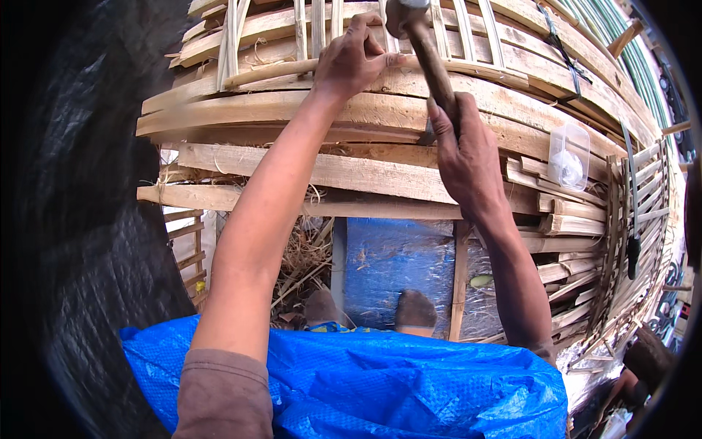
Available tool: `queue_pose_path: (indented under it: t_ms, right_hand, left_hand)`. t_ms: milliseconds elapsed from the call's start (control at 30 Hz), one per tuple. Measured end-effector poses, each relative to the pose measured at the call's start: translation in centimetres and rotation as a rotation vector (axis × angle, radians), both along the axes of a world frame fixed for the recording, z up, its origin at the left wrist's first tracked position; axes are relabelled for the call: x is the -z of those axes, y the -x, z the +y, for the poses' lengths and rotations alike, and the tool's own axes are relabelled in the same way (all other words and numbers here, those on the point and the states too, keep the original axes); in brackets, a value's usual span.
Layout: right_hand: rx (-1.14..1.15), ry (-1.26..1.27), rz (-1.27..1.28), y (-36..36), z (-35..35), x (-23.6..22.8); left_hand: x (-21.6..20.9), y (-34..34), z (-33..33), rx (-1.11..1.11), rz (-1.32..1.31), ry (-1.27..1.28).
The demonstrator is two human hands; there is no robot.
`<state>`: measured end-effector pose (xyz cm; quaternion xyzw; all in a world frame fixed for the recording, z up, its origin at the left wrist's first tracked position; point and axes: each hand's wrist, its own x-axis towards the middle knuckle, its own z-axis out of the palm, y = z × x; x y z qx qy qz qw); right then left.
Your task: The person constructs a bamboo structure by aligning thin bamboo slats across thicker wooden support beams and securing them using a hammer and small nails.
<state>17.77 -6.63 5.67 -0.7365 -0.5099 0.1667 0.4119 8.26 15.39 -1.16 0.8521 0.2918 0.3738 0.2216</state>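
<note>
My right hand [470, 157] is wrapped round the wooden handle of a hammer [436, 73]. The hammer's metal head is raised at the top of the view, just right of my left hand. My left hand [352, 62] rests on a frame of thin wooden slats [318, 29], its fingers curled and its thumb along the near crosspiece [274, 73]. Whatever lies between those fingers is too small to make out. Beneath the frame, long wooden planks [380, 110] lie side by side as a work surface.
A clear plastic tub [569, 157] stands on the planks at right, near a long tool with a black handle [633, 256]. Stacked slats [574, 219] fill the right side. Blue sheeting [409, 380] covers my lap. Dark sheeting [88, 256] hangs at left.
</note>
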Motion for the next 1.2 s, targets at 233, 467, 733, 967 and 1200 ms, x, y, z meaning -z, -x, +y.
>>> queue_pose_path:
  t_ms: [233,467,733,967,1200]
  right_hand:
    - [0.014,0.052,-0.033,-0.2,-0.7,0.6]
    - [0.031,0.003,0.014,0.1,-0.4,-1.8]
    - [0.021,0.045,0.009,-0.4,-0.5,0.9]
    - [0.025,0.035,0.004,-0.4,-0.3,0.1]
    - [-0.009,0.041,0.008,-0.3,0.4,-1.3]
  left_hand:
    - [-0.4,-0.4,-0.2,-0.012,0.028,0.0]
    - [0.2,0.0,-0.1,0.0,-0.006,-0.067]
    - [-0.7,-0.2,-0.9,-0.035,0.034,0.003]
    - [0.0,-0.3,-0.4,-0.042,0.022,-0.041]
    - [0.5,-0.1,0.2,-0.051,0.024,-0.077]
